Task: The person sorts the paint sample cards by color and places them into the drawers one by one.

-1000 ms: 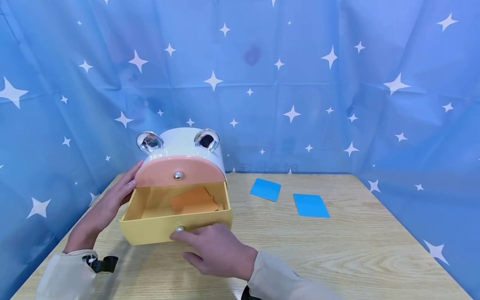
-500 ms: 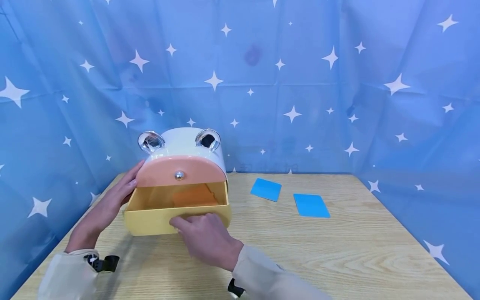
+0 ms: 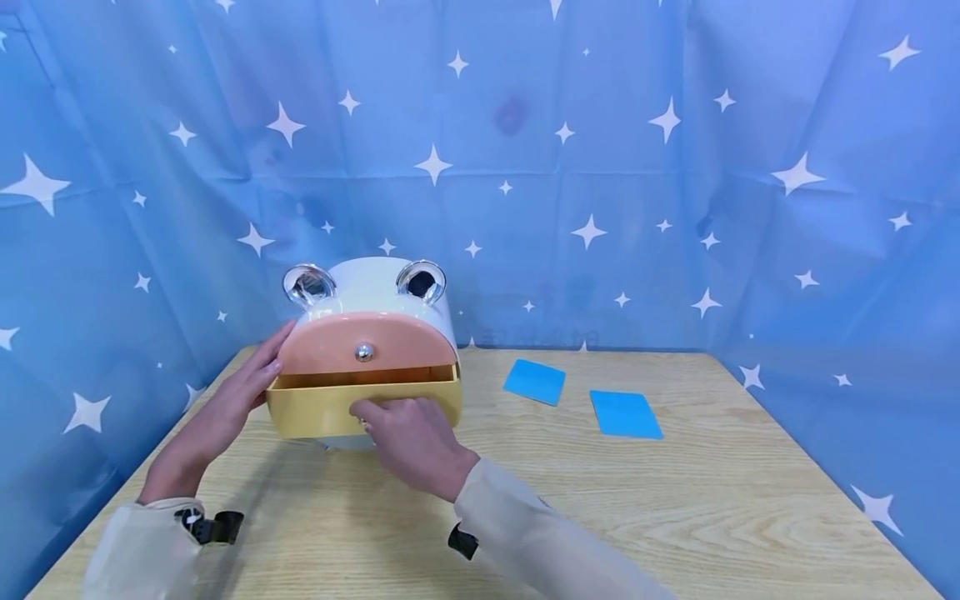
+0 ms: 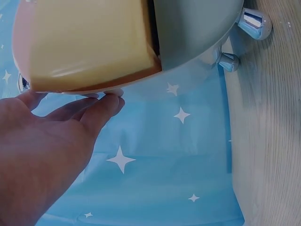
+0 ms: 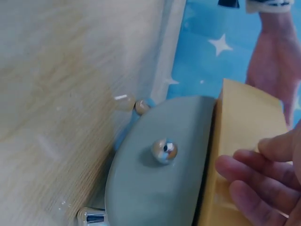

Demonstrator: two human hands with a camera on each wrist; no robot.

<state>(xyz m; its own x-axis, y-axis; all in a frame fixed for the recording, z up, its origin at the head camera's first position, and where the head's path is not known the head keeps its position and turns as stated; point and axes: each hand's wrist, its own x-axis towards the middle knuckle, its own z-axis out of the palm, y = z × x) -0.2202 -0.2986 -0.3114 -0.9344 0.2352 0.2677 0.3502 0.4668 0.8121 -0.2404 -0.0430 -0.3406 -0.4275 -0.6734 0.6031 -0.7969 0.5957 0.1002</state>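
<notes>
A frog-shaped drawer box (image 3: pixel 375 287), white on top with silver-rimmed eyes, stands left of the middle in the head view. Its pink upper drawer (image 3: pixel 405 342) is closed and bears a silver knob (image 3: pixel 364 352). Below, the yellow drawer (image 3: pixel 307 412) juts out a little, with only a narrow gap at its top. My right hand (image 3: pixel 416 437) pinches that drawer's knob, mostly hidden by the fingers. My left hand (image 3: pixel 232 400) rests along the box's left side, fingers stretched out. From beneath, the grey bottom drawer (image 5: pixel 155 174) shows closed, with its own knob (image 5: pixel 164 150).
Two blue square cards lie to the right of the box: one card (image 3: pixel 536 382) further back, another card (image 3: pixel 626 414) nearer. The wooden table (image 3: pixel 675 517) extends to the right. A blue curtain (image 3: pixel 525 167) with white stars hangs behind and at both sides.
The right hand has moved forward, sliding the yellow drawer most of the way into the box. The orange cards inside it have gone out of sight. My left hand stays at the box's side.
</notes>
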